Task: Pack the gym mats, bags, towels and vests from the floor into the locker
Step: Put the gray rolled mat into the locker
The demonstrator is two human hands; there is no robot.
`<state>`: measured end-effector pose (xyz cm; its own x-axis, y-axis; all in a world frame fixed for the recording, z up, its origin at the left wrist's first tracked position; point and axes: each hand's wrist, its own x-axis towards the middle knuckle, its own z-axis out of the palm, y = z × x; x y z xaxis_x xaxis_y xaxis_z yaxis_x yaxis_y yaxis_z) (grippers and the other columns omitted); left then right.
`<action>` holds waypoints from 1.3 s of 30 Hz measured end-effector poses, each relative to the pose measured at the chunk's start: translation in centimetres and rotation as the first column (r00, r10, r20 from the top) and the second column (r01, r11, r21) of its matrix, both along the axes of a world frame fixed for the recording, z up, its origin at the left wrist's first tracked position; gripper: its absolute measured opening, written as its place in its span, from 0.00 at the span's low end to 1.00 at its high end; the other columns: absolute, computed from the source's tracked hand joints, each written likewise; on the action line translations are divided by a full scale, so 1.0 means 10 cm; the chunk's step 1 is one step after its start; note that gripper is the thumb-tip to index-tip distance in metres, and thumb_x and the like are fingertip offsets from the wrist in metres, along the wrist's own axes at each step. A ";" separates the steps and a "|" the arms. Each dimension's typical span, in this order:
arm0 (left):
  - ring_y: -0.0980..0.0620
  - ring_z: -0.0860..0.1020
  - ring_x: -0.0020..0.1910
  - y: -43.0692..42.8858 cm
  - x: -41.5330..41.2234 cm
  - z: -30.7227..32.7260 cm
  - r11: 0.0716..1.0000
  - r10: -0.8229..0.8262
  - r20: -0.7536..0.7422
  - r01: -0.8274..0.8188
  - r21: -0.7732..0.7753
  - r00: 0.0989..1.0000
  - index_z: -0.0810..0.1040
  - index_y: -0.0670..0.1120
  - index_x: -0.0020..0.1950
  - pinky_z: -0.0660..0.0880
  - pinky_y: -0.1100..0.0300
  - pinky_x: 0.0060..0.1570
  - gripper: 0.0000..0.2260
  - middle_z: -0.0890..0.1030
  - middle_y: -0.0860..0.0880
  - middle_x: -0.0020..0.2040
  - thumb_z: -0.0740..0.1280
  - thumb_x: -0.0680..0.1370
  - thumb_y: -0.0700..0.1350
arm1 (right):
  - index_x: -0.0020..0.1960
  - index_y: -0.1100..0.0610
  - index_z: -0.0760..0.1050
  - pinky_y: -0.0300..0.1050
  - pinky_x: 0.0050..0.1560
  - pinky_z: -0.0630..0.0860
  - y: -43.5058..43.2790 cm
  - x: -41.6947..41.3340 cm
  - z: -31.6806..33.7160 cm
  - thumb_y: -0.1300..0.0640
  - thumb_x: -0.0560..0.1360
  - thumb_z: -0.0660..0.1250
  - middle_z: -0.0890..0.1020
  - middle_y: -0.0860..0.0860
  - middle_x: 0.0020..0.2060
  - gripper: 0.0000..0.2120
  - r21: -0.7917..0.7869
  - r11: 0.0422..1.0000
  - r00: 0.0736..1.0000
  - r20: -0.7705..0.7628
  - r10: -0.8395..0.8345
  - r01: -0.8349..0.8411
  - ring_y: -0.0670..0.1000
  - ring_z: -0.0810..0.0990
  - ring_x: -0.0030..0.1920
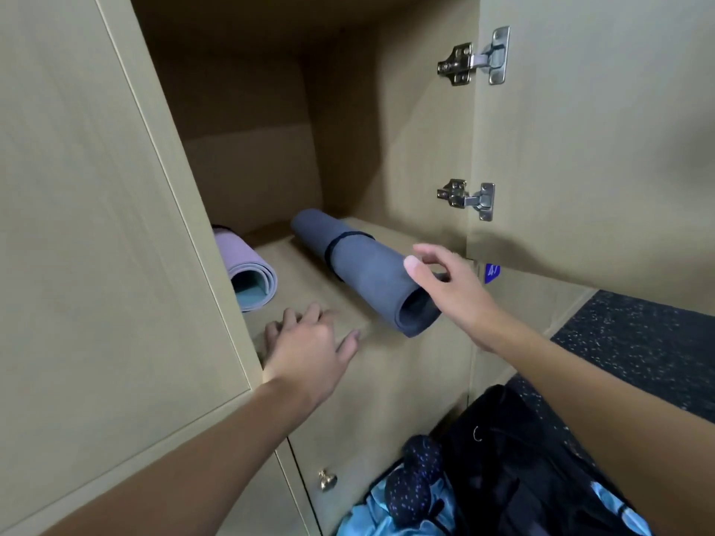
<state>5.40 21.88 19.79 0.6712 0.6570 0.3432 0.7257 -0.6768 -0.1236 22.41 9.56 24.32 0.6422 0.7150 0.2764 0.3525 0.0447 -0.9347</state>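
Observation:
A rolled blue-grey gym mat (360,265) with a dark strap lies diagonally on the locker shelf (294,272), its near end jutting past the front edge. A rolled lilac mat (245,265) with a teal inside lies at the shelf's left. My right hand (445,282) hovers at the blue mat's near end, fingers relaxed, holding nothing. My left hand (309,342) rests with spread fingers on the shelf's front edge. On the floor below lie a black bag (514,458), light blue fabric (390,512) and a dark speckled item (414,473).
The locker door (588,141) stands open on the right with two metal hinges (470,58). A closed lower door has a brass knob (327,479). Dark speckled gym flooring (638,342) lies to the right. A closed panel (96,226) flanks the left.

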 end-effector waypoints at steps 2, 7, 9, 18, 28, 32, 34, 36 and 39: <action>0.42 0.71 0.59 0.01 0.01 -0.02 1.000 0.011 0.014 -0.011 0.028 1.000 0.74 0.52 0.66 0.67 0.48 0.57 0.28 0.75 0.51 0.62 0.46 0.80 0.66 | 0.67 0.50 0.75 0.24 0.47 0.72 -0.02 0.06 -0.04 0.50 0.77 0.70 0.78 0.43 0.59 0.19 -0.025 0.995 0.995 0.030 0.098 -0.098 0.36 0.76 0.55; 0.43 0.74 0.54 0.01 0.02 -0.05 0.996 0.004 0.070 -0.010 0.085 0.998 0.78 0.52 0.61 0.68 0.48 0.54 0.34 0.78 0.52 0.57 0.40 0.73 0.66 | 0.67 0.49 0.75 0.24 0.48 0.73 0.22 0.18 -0.04 0.51 0.75 0.72 0.80 0.41 0.56 0.21 -0.006 0.987 0.987 0.005 0.160 -0.160 0.32 0.78 0.51; 0.43 0.74 0.54 0.02 0.02 -0.06 0.997 0.009 0.076 -0.015 0.081 0.997 0.77 0.53 0.60 0.68 0.48 0.55 0.33 0.78 0.52 0.56 0.41 0.73 0.66 | 0.67 0.49 0.74 0.27 0.52 0.74 0.39 0.21 -0.03 0.51 0.76 0.72 0.81 0.39 0.55 0.20 -0.008 0.983 0.983 0.017 0.184 -0.184 0.31 0.78 0.50; 0.43 0.76 0.43 0.04 0.04 -0.13 0.983 -0.006 0.093 -0.011 0.182 0.996 0.82 0.49 0.54 0.73 0.47 0.44 0.25 0.80 0.51 0.45 0.53 0.76 0.64 | 0.72 0.47 0.70 0.25 0.63 0.56 0.83 0.40 -0.06 0.51 0.77 0.70 0.63 0.51 0.73 0.25 -0.147 0.939 0.863 0.371 0.343 -0.310 0.38 0.62 0.70; 0.42 0.77 0.42 0.02 0.03 -0.14 0.974 -0.014 0.111 -0.012 0.225 0.994 0.81 0.47 0.49 0.74 0.48 0.43 0.23 0.79 0.50 0.43 0.55 0.76 0.62 | 0.72 0.53 0.71 0.19 0.57 0.62 1.30 0.21 -0.09 0.54 0.77 0.71 0.73 0.52 0.66 0.24 -0.116 0.910 0.829 0.378 0.412 -0.399 0.43 0.72 0.62; 0.42 0.77 0.42 0.01 0.03 -0.13 0.972 -0.016 0.124 -0.014 0.236 0.992 0.81 0.46 0.48 0.75 0.48 0.42 0.23 0.79 0.49 0.42 0.55 0.76 0.61 | 0.69 0.53 0.74 0.32 0.67 0.68 1.33 0.25 -0.03 0.53 0.78 0.69 0.78 0.45 0.63 0.20 -0.064 0.900 0.865 0.251 0.434 -0.432 0.40 0.75 0.63; 0.42 0.78 0.43 0.02 0.05 -0.14 0.973 -0.026 0.123 -0.003 0.231 0.992 0.81 0.46 0.49 0.75 0.47 0.42 0.23 0.79 0.50 0.43 0.55 0.76 0.61 | 0.67 0.52 0.77 0.38 0.68 0.69 1.35 0.32 -0.04 0.53 0.79 0.68 0.79 0.44 0.62 0.16 -0.041 0.906 0.880 0.227 0.418 -0.420 0.42 0.76 0.63; 0.42 0.78 0.44 0.02 0.04 -0.15 0.975 -0.027 0.123 -0.001 0.224 0.992 0.81 0.46 0.49 0.76 0.48 0.42 0.22 0.79 0.50 0.43 0.55 0.76 0.61 | 0.64 0.49 0.78 0.38 0.67 0.69 1.44 0.34 -0.05 0.53 0.79 0.68 0.80 0.43 0.60 0.14 -0.041 0.902 0.879 0.210 0.428 -0.429 0.42 0.76 0.63; 0.43 0.78 0.44 0.04 0.04 -0.16 0.972 -0.023 0.128 -0.008 0.237 0.991 0.81 0.46 0.49 0.76 0.48 0.41 0.21 0.79 0.50 0.44 0.56 0.76 0.61 | 0.64 0.50 0.77 0.34 0.64 0.68 1.64 0.25 -0.04 0.54 0.78 0.69 0.80 0.44 0.60 0.14 -0.058 0.888 0.864 0.211 0.458 -0.457 0.42 0.75 0.63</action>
